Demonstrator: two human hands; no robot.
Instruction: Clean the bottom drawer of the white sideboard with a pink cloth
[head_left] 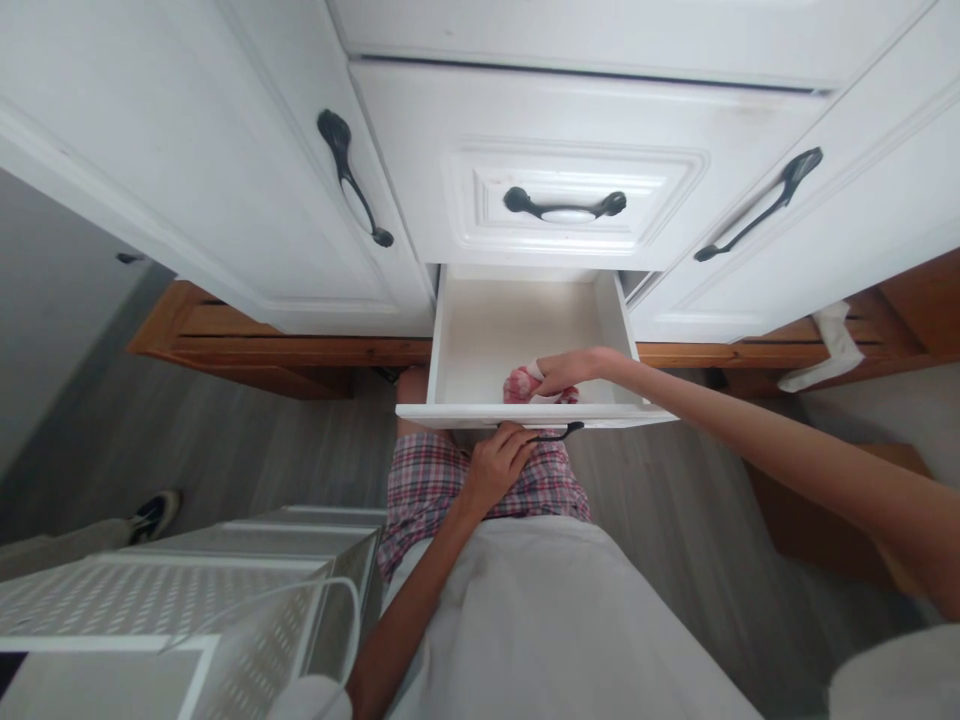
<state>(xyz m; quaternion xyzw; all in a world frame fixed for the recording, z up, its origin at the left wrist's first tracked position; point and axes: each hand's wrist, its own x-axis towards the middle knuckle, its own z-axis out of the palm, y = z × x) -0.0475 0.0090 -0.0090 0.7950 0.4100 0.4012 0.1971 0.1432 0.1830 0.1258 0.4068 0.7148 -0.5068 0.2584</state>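
A white drawer (480, 330) stands pulled out of a white cabinet, its inside pale and mostly bare. My right hand (564, 371) reaches into it and rests on a small pink and white cloth (519, 384) at the drawer's near edge, fingers closed on the fabric. Just below, my left hand (496, 462) grips the dark handle (561, 434) on the drawer's front panel. My plaid shorts and light shirt fill the space under the drawer.
A closed drawer front with a dark handle (564, 204) sits above, with cabinet doors (225, 180) on both sides. A white perforated metal rack (187, 590) stands at lower left. Another person's shoe (154, 515) shows on the grey floor at left.
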